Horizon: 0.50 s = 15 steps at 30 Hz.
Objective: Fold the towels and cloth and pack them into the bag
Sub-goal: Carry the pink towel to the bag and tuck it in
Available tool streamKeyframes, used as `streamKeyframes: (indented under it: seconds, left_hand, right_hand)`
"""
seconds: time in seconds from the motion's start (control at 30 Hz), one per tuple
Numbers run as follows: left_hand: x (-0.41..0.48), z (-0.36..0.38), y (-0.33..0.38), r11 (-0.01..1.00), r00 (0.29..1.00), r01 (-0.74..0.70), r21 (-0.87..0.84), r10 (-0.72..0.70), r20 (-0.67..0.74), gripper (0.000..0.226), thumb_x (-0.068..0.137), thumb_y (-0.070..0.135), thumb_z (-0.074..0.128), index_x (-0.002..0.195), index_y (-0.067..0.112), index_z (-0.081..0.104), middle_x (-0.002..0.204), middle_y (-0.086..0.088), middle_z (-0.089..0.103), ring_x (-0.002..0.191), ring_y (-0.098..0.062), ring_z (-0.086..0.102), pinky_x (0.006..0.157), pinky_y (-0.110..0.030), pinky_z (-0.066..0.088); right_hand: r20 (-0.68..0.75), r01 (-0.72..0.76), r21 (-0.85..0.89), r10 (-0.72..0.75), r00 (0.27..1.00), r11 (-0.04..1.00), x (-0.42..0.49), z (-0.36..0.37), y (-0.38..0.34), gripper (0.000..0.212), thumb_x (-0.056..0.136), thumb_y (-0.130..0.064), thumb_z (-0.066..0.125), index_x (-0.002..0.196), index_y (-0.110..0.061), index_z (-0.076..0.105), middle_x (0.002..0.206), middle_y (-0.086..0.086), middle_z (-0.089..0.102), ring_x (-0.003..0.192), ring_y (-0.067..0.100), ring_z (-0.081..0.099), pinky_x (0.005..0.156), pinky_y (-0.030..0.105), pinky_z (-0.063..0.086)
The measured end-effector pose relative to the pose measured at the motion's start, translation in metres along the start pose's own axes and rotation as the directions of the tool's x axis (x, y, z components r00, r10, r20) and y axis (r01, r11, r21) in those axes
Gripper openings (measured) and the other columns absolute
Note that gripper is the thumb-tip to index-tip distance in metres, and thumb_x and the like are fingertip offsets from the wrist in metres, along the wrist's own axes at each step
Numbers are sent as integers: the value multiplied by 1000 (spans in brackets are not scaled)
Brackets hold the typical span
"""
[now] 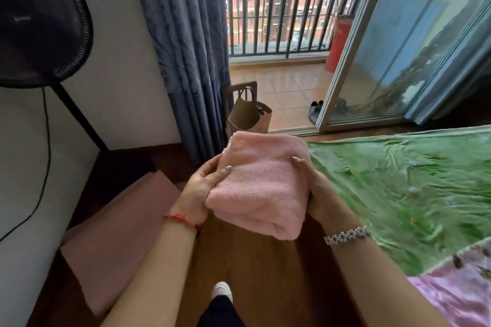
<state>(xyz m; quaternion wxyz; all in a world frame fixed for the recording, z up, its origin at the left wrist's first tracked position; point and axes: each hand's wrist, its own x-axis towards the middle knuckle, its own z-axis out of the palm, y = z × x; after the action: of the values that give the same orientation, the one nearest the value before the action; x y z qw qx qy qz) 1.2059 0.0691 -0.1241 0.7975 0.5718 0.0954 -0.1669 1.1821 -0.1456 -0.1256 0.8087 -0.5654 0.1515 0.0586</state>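
A folded pink towel point(261, 183) is held in the air over the wooden floor, between both of my hands. My left hand point(200, 188) grips its left side, thumb on top and fingers underneath. My right hand point(316, 188) grips the right side the same way. A brown bag point(248, 117) with dark handles stands open on the floor beyond the towel, by the curtain and the balcony door.
A bed with a green sheet point(403, 188) and a pink cloth point(457, 297) lies to the right. A pink mat point(119, 236) lies on the floor at left, below a black standing fan point(39, 21). Grey curtain point(186, 56) and open sliding glass door point(398, 48) stand ahead.
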Motion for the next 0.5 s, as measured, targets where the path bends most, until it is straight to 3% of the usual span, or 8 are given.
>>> streamKeyframes:
  seconds: [0.1, 0.27, 0.4, 0.5]
  left_hand:
    - [50, -8, 23, 999, 999, 16, 28, -17, 42, 44, 85, 11, 63, 128, 18, 55, 117, -6, 66, 102, -20, 66, 72, -25, 57]
    - [122, -18, 53, 994, 992, 55, 93, -66, 110, 40, 84, 16, 65, 123, 21, 58, 116, -5, 66, 102, -21, 66, 82, -32, 54]
    - [169, -21, 61, 987, 981, 93, 129, -113, 160, 37, 86, 17, 62, 122, 20, 56, 114, -4, 66, 99, -17, 66, 70, -22, 56]
    - [202, -22, 63, 979, 969, 137, 150, -164, 185, 40, 86, 17, 62, 125, 16, 54, 116, -7, 65, 96, -16, 66, 64, -19, 55]
  right_hand:
    - [-26, 34, 9, -34, 999, 999, 42, 17, -12, 55, 79, -45, 66, 118, -8, 60, 114, 15, 67, 102, 29, 66, 86, 42, 54]
    - [-77, 72, 44, -68, 995, 996, 104, 32, -22, 40, 88, -33, 58, 114, -3, 61, 108, 17, 68, 94, 26, 69, 70, 30, 56]
    - [-96, 25, 115, -14, 995, 993, 148, 33, -25, 17, 88, -17, 57, 97, -5, 63, 82, 7, 70, 70, 16, 70, 56, 25, 55]
    - [-103, 13, 122, -1, 995, 992, 179, 29, -27, 18, 86, -15, 57, 101, -6, 59, 77, 4, 69, 67, 13, 69, 55, 24, 53]
